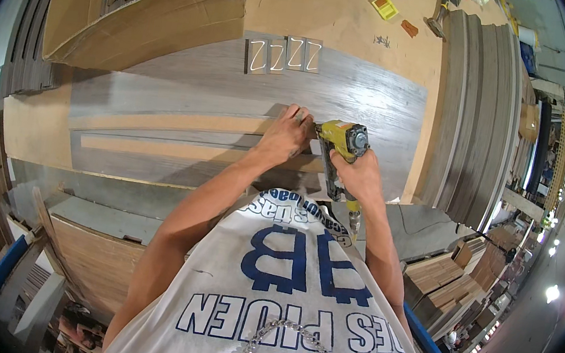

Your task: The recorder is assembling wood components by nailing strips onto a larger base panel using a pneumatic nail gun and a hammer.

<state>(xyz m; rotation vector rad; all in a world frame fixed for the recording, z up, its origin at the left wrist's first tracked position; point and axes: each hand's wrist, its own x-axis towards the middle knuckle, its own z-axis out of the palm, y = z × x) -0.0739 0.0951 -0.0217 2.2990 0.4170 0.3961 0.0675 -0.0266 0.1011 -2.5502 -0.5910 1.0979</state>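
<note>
White cloth of the person's shirt (283, 295), with blue printing and a metal chain (291, 348) lying over it, fills the lower part of the view, and both bare forearms run up from it to the work. Right hand (359, 175) is wrapped shut round the grip of a yellow nail gun (343, 148), whose nose points left toward the left hand; whether a finger sits on the trigger I cannot tell. Left hand (287, 135) lies flat, fingers together and curled a little at the tips, pressing down on a narrow grey strip (182, 136) just beside the gun's nose.

To do this well, I judge the gun's nose should sit square and firm on the strip before firing, with the left fingertips kept out of the line of the fastener, since they rest very close to it now. Steady downward pressure from the left hand should keep the strip from creeping along the panel.

That strip is long, thin and grey, wood-grained, lying across a large grey wood-grain panel (369, 92) between bands of bare tan board (163, 121) on the surface (329, 11). Farther up the panel four small grey blocks (283, 55) stand side by side, each with a pale zigzag of glue. Beyond them sit a cardboard box (140, 17) of offcuts at left, a small yellow object (384, 6), and stacked long boards (475, 108) at right
</note>
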